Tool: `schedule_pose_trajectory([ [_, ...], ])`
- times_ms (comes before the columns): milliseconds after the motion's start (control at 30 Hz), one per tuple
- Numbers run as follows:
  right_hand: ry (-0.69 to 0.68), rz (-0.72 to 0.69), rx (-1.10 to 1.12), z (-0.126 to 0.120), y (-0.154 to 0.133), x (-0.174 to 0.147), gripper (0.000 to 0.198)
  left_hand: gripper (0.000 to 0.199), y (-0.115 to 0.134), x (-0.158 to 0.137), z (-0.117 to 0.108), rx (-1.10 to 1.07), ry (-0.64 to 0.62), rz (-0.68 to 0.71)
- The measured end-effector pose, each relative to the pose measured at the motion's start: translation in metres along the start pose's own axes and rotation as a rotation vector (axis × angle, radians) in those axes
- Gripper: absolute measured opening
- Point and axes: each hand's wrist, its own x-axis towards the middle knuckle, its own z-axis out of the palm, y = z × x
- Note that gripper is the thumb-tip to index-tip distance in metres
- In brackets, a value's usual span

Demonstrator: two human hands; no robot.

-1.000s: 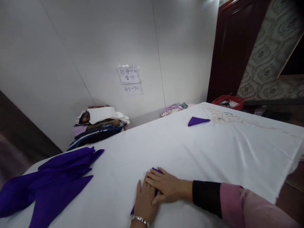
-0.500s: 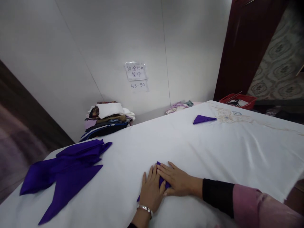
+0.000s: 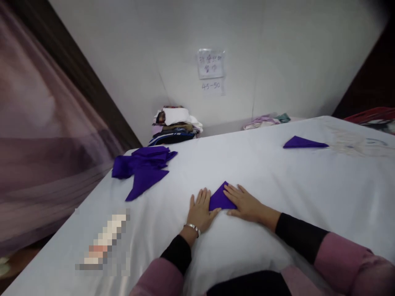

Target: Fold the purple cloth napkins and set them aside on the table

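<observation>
Folded purple cloth (image 3: 221,200) lying on white tablecloth (image 3: 243,162), between person's hands. Left hand (image 3: 200,214) resting palm-down, fingers extended, seemingly touching cloth's left edge. Right hand (image 3: 247,204) covering right edge, fingers extended. Neither gripping. Purple heap (image 3: 143,166) lying at left; second folded triangle (image 3: 303,143) lying far right.

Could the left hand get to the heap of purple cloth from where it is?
Probably yes: nothing appears to stand between the left hand and the purple heap, though it would have to leave the folded cloth.
</observation>
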Motion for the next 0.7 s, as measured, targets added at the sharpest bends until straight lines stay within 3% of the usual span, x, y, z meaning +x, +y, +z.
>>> schedule_pose_trajectory([
  [200, 0.039, -0.028, -0.079, 0.009, 0.007, 0.0, 0.081, 0.078, -0.012, -0.02, -0.008, -0.03, -0.073, -0.069],
  [300, 0.051, -0.033, -0.104, 0.012, 0.009, 0.0, 0.08, 0.072, -0.021, -0.026, -0.015, -0.075, -0.11, -0.169],
  [433, 0.082, -0.043, -0.128, 0.015, 0.011, -0.001, 0.079, 0.067, -0.006, -0.023, -0.024, -0.106, 0.016, -0.301],
  [600, 0.108, -0.082, -0.145, 0.019, 0.014, -0.001, 0.074, 0.072, 0.054, -0.005, -0.016, -0.094, 0.126, 0.108],
  [700, 0.103, -0.099, -0.15, 0.02, 0.017, -0.001, 0.072, 0.081, 0.07, 0.002, -0.003, -0.122, 0.077, 0.19],
])
